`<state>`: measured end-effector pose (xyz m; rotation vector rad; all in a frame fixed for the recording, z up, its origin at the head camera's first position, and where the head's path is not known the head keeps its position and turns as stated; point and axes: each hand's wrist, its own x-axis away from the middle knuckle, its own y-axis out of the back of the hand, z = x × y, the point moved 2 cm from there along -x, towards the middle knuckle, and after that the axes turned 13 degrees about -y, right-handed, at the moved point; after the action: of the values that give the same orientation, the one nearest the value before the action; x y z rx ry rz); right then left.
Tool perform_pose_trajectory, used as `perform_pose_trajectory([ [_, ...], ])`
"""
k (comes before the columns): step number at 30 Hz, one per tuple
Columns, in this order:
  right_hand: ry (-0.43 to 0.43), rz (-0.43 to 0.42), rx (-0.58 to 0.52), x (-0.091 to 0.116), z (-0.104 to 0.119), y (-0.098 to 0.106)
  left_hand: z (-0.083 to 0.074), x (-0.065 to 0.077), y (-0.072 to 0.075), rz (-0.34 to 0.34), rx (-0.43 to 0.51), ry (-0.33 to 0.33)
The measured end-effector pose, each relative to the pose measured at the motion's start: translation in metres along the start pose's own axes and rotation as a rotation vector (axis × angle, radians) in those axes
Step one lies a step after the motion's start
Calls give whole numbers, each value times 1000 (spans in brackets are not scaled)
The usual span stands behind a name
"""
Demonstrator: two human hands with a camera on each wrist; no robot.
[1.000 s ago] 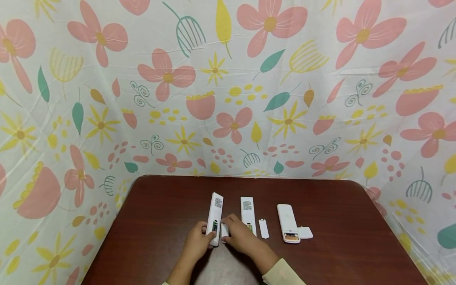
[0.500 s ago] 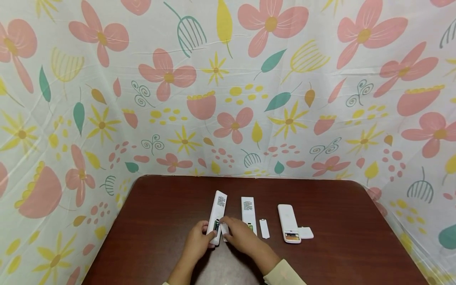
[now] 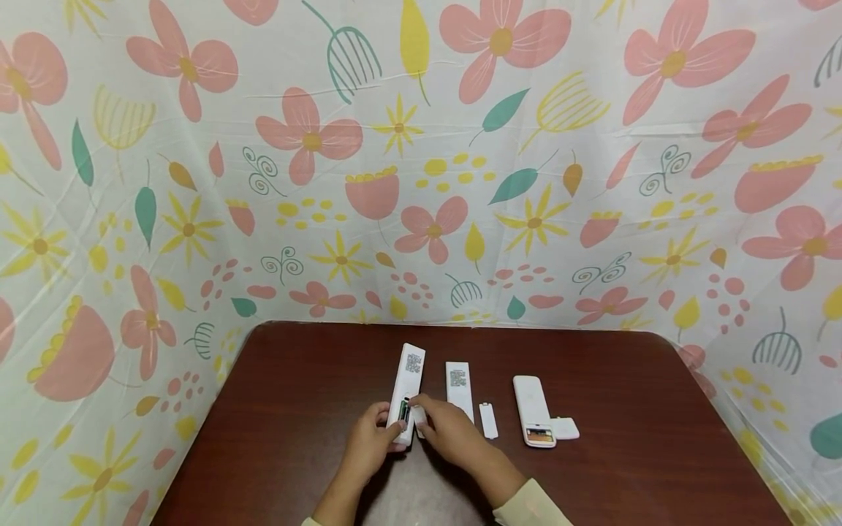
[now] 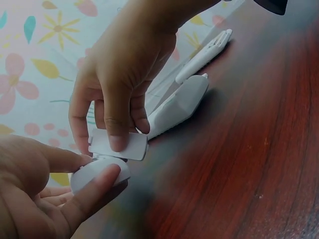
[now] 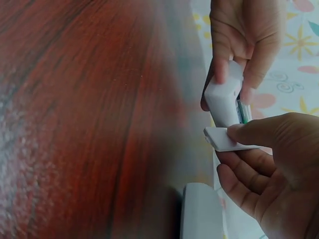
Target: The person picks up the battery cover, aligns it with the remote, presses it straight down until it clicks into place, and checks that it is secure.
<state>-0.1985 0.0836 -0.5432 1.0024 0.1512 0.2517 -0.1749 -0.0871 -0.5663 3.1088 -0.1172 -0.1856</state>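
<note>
My left hand grips the lower end of a long white remote control, its back turned up and a printed label near the top. Batteries show in its uncovered compartment. My right hand pinches a small white battery cover between thumb and fingers, close against the remote's side by the compartment. In the right wrist view the cover lies tilted across the lower part of the remote, and a green battery peeks out beside it.
A second white remote lies behind my right hand, with its loose cover to its right. Farther right is a rounder white remote with batteries exposed, a cover touching its side. All rest on a dark brown table before a flowered cloth.
The held remote has shifted a little up and to the right with my left hand. My right hand still holds the cover, which has risen and tilted beside the remote.
</note>
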Motion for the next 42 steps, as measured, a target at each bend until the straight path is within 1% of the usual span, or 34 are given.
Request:
perform_pose_trajectory([
  [8,13,-47,-61,4,-1,9,-3,-4,-3,-10,113,26],
  [15,6,-83,-134,5,-4,18,-5,-7,-4,3,182,39],
  [22,-39,-127,-154,8,-7,23,-7,-6,-8,29,283,37],
  [31,-29,-165,-181,9,-12,27,-10,-5,-12,45,320,32],
  [38,1,-188,-250,10,-11,37,-8,-5,-14,63,343,26],
  [42,8,-199,-270,10,-11,42,-6,-6,-16,76,349,29],
])
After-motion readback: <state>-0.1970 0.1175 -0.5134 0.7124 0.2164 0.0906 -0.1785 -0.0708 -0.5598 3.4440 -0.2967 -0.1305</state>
